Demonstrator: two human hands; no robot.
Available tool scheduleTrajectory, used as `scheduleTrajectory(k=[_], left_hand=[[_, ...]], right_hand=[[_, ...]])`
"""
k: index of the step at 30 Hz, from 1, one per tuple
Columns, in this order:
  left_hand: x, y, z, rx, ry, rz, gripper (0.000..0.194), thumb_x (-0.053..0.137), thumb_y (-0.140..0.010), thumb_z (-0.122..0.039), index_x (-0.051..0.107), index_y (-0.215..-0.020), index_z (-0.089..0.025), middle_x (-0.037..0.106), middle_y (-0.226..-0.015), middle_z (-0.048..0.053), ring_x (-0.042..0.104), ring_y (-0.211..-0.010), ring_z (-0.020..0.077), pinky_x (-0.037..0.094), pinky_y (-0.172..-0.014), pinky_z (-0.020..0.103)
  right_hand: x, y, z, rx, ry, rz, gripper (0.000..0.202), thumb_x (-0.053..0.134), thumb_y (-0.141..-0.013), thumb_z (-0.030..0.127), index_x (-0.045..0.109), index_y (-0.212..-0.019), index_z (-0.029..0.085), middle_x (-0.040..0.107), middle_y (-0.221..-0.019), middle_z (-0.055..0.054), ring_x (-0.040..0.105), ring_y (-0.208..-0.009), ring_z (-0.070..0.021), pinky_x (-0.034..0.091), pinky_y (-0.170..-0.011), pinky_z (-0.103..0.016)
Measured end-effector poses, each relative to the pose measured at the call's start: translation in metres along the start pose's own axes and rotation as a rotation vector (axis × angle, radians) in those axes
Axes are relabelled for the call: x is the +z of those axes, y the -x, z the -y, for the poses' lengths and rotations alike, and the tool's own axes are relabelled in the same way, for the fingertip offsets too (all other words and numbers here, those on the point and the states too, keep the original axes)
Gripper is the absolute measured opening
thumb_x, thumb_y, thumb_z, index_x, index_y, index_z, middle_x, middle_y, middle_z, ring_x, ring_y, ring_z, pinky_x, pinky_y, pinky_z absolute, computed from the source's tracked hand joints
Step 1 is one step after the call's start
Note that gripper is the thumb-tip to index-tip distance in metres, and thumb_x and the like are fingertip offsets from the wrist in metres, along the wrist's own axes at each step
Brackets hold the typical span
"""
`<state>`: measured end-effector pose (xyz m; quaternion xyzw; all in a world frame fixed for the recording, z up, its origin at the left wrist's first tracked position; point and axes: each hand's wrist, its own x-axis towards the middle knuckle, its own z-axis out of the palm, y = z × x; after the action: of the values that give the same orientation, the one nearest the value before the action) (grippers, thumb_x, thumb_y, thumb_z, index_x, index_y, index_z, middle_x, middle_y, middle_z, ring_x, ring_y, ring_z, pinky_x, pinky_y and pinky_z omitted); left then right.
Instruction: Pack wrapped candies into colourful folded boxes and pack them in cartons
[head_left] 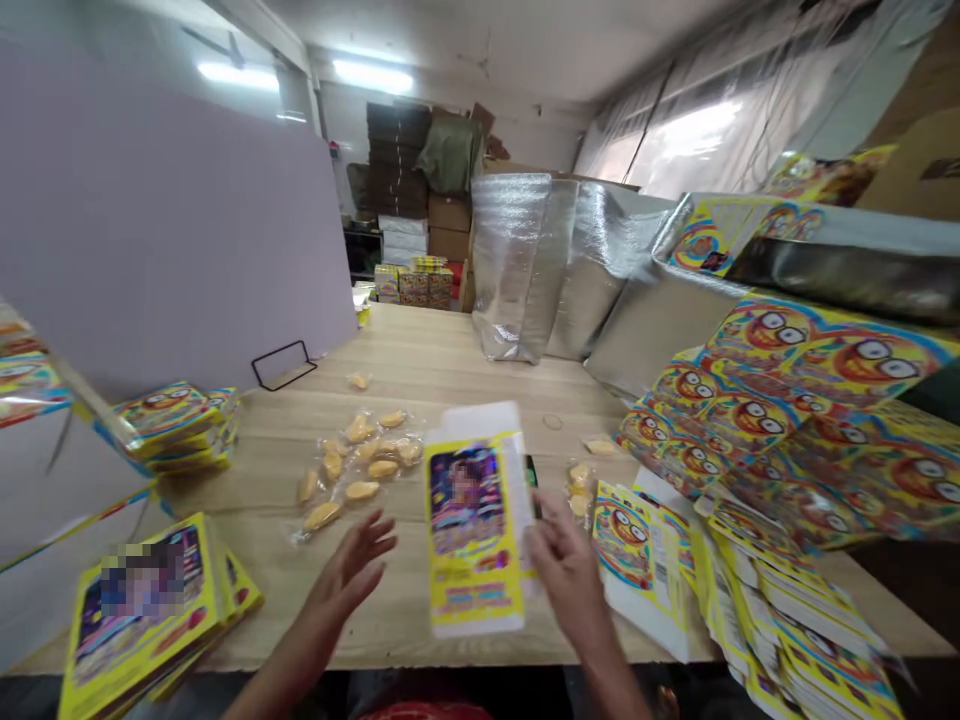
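A yellow printed carton (472,590), with white flaps at its top, is held up over the middle of the table. My right hand (564,560) grips it by its right side, thumb and fingers closed on the edge. To the carton's left, my left hand (358,565) hangs in the air with its fingers apart and holds nothing. Just beyond that hand lie several small yellow pieces in clear wrappers (362,490). A few more wrapped pieces (579,480) rest right of the carton, partly behind my right hand.
Flattened cartons (634,540) are piled at the right, beside larger stacks (757,420). Filled-looking yellow boxes (142,620) lie at the front left, with another pile (180,425) behind. Silver foil-lined bags (517,270) stand at the back. A black wire stand (285,368) sits by the partition.
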<state>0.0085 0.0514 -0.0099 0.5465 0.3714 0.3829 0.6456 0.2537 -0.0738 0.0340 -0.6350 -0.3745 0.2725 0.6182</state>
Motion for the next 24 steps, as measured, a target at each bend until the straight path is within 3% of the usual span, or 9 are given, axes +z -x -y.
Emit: scheduleTrajectory(k=[2,4,7,9,12,14,17,20,24], left_hand=[[0.02,-0.011,-0.006,-0.059,0.154,0.005,0.055,0.072,-0.071,-0.05,0.06,-0.115,-0.02,0.071,-0.112,0.013,0.068,-0.098,0.0301,0.054,-0.085,0.042],[0.025,-0.016,-0.011,-0.062,0.147,0.012,0.048,0.076,-0.068,-0.046,0.063,-0.105,-0.017,0.074,-0.098,0.01,0.07,-0.086,0.0281,0.056,-0.078,0.039],[0.019,-0.007,-0.016,0.021,-0.04,0.107,0.04,0.069,-0.075,-0.046,0.066,-0.104,-0.018,0.074,-0.1,0.008,0.069,-0.089,0.0277,0.055,-0.079,0.038],[0.015,0.006,-0.016,0.09,-0.189,0.125,0.032,0.063,-0.082,-0.042,0.068,-0.106,-0.021,0.073,-0.104,0.007,0.066,-0.095,0.0266,0.052,-0.085,0.036],[0.011,0.025,-0.015,0.095,-0.23,0.176,0.029,0.064,-0.081,-0.039,0.07,-0.105,-0.025,0.072,-0.107,0.006,0.063,-0.1,0.0265,0.047,-0.091,0.034],[0.008,0.031,-0.012,0.064,-0.183,0.242,0.035,0.07,-0.075,-0.041,0.07,-0.106,-0.024,0.07,-0.11,0.008,0.06,-0.105,0.029,0.046,-0.094,0.036],[-0.001,0.031,-0.007,0.009,-0.043,0.4,0.061,0.075,-0.065,-0.048,0.064,-0.119,-0.021,0.066,-0.118,0.01,0.054,-0.115,0.0337,0.042,-0.098,0.043],[-0.009,0.023,-0.005,-0.155,0.275,0.622,0.08,0.079,-0.056,-0.051,0.058,-0.126,-0.02,0.063,-0.123,0.01,0.049,-0.122,0.0352,0.036,-0.103,0.046],[-0.009,0.013,-0.021,-0.372,0.424,0.55,0.069,0.08,-0.057,-0.039,0.061,-0.121,-0.021,0.068,-0.116,0.009,0.062,-0.106,0.0302,0.044,-0.094,0.042]], right_hand=[[0.036,0.003,-0.028,0.017,0.048,0.172,0.043,0.056,-0.084,0.04,0.06,-0.118,0.014,0.059,-0.058,0.001,0.055,-0.051,-0.0152,0.046,-0.049,-0.025],[0.06,0.007,-0.046,-0.139,0.227,0.132,0.039,0.05,-0.087,0.03,0.059,-0.122,0.014,0.067,-0.076,-0.005,0.063,-0.068,-0.0193,0.053,-0.062,-0.031],[0.075,0.009,-0.041,-0.509,0.482,0.077,0.047,0.049,-0.087,0.018,0.05,-0.134,0.018,0.058,-0.128,-0.013,0.053,-0.118,-0.0265,0.043,-0.1,-0.045],[0.079,0.006,-0.027,-0.598,0.547,0.16,0.049,0.056,-0.083,0.017,0.052,-0.132,0.019,0.055,-0.13,-0.013,0.049,-0.121,-0.0271,0.04,-0.103,-0.045],[0.081,-0.002,-0.007,-0.455,0.516,0.272,0.021,0.071,-0.073,0.023,0.065,-0.092,0.019,0.064,-0.088,-0.005,0.057,-0.086,-0.0216,0.048,-0.079,-0.035],[0.082,-0.006,-0.001,-0.37,0.414,0.404,0.02,0.073,-0.075,0.03,0.057,-0.068,0.019,0.057,-0.071,0.0,0.053,-0.071,-0.0167,0.043,-0.069,-0.03],[0.083,-0.006,0.002,-0.384,0.138,0.619,0.035,0.064,-0.083,0.047,0.054,-0.066,0.019,0.06,-0.078,-0.001,0.055,-0.078,-0.0162,0.04,-0.073,-0.029],[0.089,-0.01,0.005,-0.377,-0.022,0.707,0.042,0.058,-0.084,0.058,0.051,-0.069,0.019,0.065,-0.09,-0.003,0.058,-0.087,-0.0181,0.034,-0.093,-0.037],[0.097,-0.03,0.014,-0.348,-0.028,0.728,0.04,0.06,-0.082,0.056,0.051,-0.068,0.019,0.067,-0.102,-0.004,0.06,-0.099,-0.0222,0.017,-0.109,-0.048]])
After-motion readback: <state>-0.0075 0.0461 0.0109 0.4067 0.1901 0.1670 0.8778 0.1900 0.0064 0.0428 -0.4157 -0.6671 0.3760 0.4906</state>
